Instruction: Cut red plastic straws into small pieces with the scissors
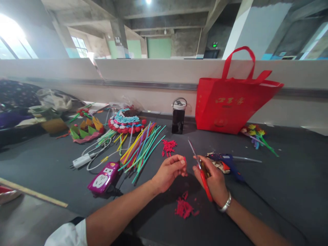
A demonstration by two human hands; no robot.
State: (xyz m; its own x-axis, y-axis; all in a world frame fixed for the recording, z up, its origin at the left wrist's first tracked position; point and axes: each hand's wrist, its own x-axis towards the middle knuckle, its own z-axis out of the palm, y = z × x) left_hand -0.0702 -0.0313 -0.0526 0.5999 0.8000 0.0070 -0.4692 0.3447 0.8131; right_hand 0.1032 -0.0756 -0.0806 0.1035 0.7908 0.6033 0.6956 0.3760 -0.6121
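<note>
My left hand (172, 172) is closed in a pinch above the dark tabletop, with a tiny red piece (184, 159) between thumb and fingertips; what kind of piece it is I cannot make out. To its right, my right hand (211, 179) grips red-handled scissors (205, 182), their blades pointing up and away and apart from the left hand. Beyond the left hand lies a small pile of red cut pieces (169, 147). Closer to me, a second heap of red scraps (185, 207) rests on the table below both hands.
Left of my hands are colourful pipe cleaners (143, 147), a purple power socket (104, 177) and a white plug (81, 161). Flower headbands (126, 119) lie behind them. A black bottle (178, 116) and red bag (233, 106) stand at the back. A blue glue gun (229, 162) lies right, trailing its cord.
</note>
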